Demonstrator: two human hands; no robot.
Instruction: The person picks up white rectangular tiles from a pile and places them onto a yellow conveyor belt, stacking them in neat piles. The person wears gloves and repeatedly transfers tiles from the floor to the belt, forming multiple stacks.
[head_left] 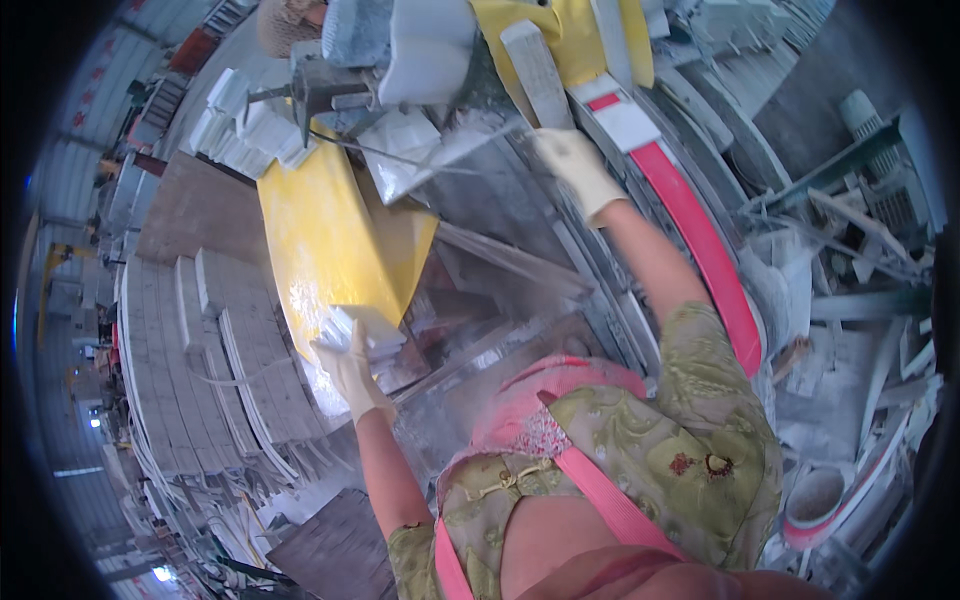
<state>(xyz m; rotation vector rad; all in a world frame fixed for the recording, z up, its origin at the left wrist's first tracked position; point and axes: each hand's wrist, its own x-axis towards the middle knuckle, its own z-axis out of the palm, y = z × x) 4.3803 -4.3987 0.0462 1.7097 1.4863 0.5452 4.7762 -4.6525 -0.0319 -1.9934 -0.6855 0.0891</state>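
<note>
My left hand (348,376), in a pale glove, is closed on a small stack of white slabs (362,332). The stack rests at the lower end of a wet yellow sheet (318,230) that slopes down toward me. My right hand (575,165), also gloved, is reached out ahead with its fingers curled, by the lower end of a pale wooden block (537,75). What its fingers grip, if anything, is hidden. To its right runs a machine rail with a long pink-red strip (695,235) and a white block (626,122) on it.
White pieces (250,125) are piled beyond the yellow sheet's far end. Long grey boards (165,360) lie stacked on the left. Another yellow sheet (570,40) drapes at the top. A metal frame (850,165) and scrap strips crowd the right. A round container (815,497) stands lower right.
</note>
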